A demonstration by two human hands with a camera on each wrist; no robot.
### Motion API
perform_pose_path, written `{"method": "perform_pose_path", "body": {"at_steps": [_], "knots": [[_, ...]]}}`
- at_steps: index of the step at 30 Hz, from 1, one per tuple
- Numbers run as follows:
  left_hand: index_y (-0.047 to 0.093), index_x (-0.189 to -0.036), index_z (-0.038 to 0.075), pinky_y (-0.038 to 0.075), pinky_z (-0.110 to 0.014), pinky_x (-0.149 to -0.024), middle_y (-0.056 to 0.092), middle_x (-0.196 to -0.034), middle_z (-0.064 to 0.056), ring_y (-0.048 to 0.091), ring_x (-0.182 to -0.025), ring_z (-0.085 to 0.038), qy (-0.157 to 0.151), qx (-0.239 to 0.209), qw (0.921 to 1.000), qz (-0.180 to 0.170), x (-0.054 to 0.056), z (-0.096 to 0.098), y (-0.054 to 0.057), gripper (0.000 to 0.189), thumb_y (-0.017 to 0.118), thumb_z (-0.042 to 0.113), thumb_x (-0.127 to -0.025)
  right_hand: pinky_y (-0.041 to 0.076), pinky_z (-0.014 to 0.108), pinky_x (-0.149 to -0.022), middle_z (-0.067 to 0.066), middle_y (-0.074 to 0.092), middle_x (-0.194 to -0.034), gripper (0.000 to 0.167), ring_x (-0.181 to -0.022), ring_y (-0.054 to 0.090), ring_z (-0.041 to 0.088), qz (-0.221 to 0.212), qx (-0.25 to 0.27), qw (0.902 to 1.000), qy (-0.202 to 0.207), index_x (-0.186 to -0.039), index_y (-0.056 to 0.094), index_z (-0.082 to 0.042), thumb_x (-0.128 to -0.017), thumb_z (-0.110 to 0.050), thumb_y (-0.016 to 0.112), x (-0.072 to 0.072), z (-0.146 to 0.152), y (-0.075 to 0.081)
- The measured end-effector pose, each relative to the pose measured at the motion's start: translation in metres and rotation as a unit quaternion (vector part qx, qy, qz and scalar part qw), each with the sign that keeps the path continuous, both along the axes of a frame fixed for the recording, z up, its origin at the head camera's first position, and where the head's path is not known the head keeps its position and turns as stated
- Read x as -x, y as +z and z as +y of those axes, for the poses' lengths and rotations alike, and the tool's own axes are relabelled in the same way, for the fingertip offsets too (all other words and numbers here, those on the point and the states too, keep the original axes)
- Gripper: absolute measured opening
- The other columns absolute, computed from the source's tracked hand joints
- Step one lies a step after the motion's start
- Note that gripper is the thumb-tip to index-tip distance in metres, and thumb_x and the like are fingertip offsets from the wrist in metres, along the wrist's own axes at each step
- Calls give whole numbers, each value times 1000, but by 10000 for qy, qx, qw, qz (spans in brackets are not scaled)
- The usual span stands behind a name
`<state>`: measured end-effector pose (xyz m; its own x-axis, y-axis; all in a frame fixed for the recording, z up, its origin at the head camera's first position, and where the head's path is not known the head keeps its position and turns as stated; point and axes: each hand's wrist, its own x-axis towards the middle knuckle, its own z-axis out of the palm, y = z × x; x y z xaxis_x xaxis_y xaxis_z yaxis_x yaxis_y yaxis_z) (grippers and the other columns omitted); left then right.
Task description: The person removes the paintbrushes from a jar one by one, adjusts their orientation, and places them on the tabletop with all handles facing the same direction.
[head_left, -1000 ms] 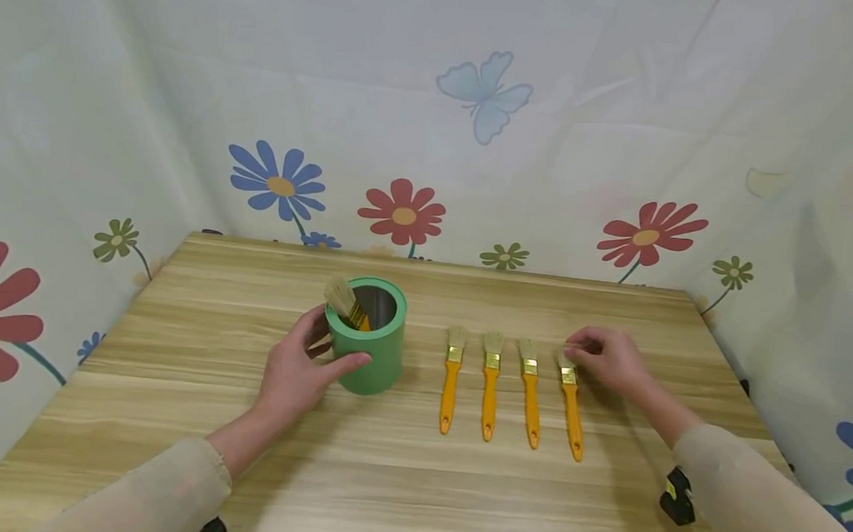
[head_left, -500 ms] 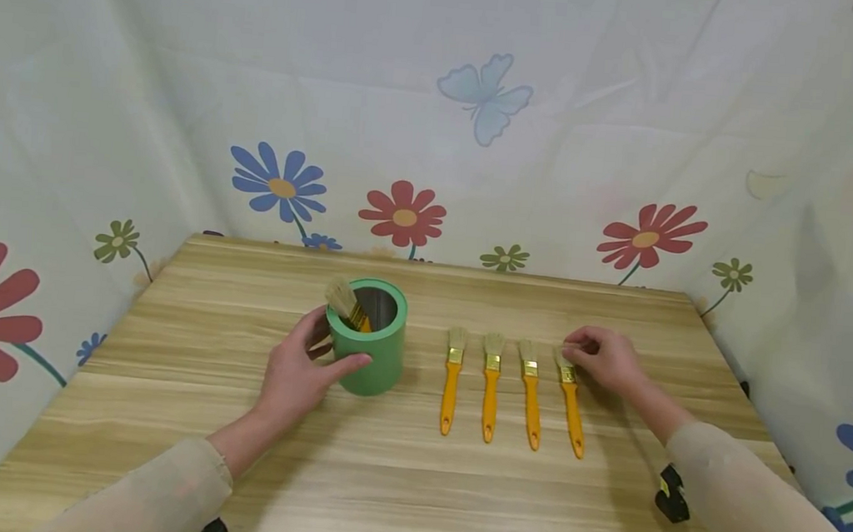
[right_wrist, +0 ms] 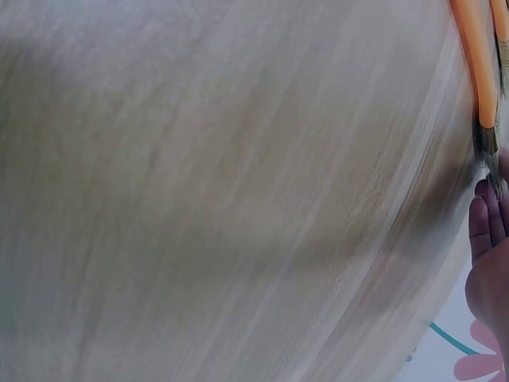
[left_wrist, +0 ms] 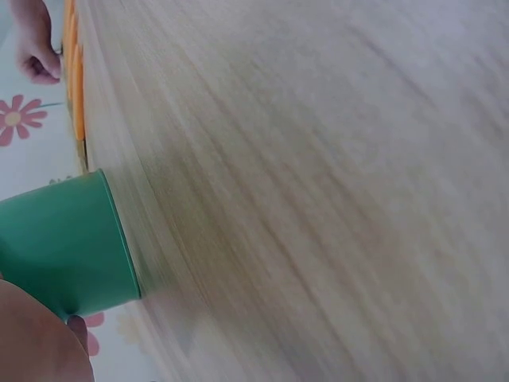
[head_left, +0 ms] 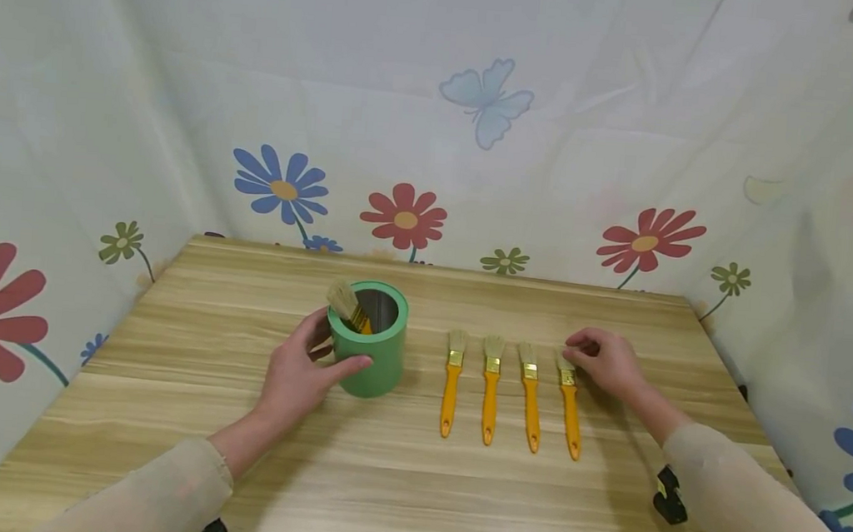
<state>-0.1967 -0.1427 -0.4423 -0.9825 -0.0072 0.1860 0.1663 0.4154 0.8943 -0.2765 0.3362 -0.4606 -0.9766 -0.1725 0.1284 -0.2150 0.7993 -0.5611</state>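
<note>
My left hand (head_left: 298, 369) grips a green can (head_left: 377, 362) round its left side, thumb across the front. The can stands upright on the table, its mouth uncovered. Leaning out over its left rim is a paintbrush (head_left: 347, 303), bristles up, most of its handle hidden inside. To the right, several paintbrushes with orange handles lie in a row, bristles pointing away. My right hand (head_left: 607, 362) pinches the bristle end of the rightmost paintbrush (head_left: 570, 411). In the right wrist view, fingers (right_wrist: 479, 223) meet the bristles below the dark ferrule. The left wrist view shows the can's wall (left_wrist: 67, 247) and base.
The wood-grain table (head_left: 408, 498) reaches back to a white cloth backdrop (head_left: 352, 68) printed with flowers and a butterfly. Left of the rightmost brush lie the other paintbrushes, the nearest to the can being the leftmost paintbrush (head_left: 450, 393). A black device (head_left: 670, 496) hangs under the right sleeve.
The rightmost paintbrush's handle end has swung slightly left while my right hand keeps its pinch on the bristles. My left hand and the can have stayed in place.
</note>
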Motion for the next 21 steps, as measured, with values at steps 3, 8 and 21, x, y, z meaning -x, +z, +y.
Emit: {"method": "perform_pose_path", "body": {"at_steps": [3, 8, 21], "knots": [[47, -159, 18, 54, -48, -114, 58, -155, -8, 58, -142, -30, 5, -1, 10000, -12, -1, 0, 1, 94, 95, 42, -82, 62, 44, -83, 14, 76, -102, 18, -90, 68, 27, 24, 45, 10000, -36, -112, 74, 2, -101, -12, 76, 0, 0, 0], [47, -159, 17, 54, -48, -114, 58, -155, -9, 58, -142, -31, 6, 14, 10000, -18, -2, 1, 1, 94, 95, 43, -82, 61, 44, -85, 17, 76, -106, 21, -92, 68, 29, 99, 85, 9998, -151, -116, 74, 3, -102, -13, 75, 0, -1, 3], [47, -160, 17, 53, -49, -115, 58, -156, -9, 57, -142, -32, -1, 0, 10000, -48, -3, 1, 3, 95, 94, 43, -82, 62, 56, -98, 21, 74, -125, 41, -113, 69, 38, 74, 88, 9999, -30, -135, 69, 2, -104, -25, 74, 0, -16, 40]]}}
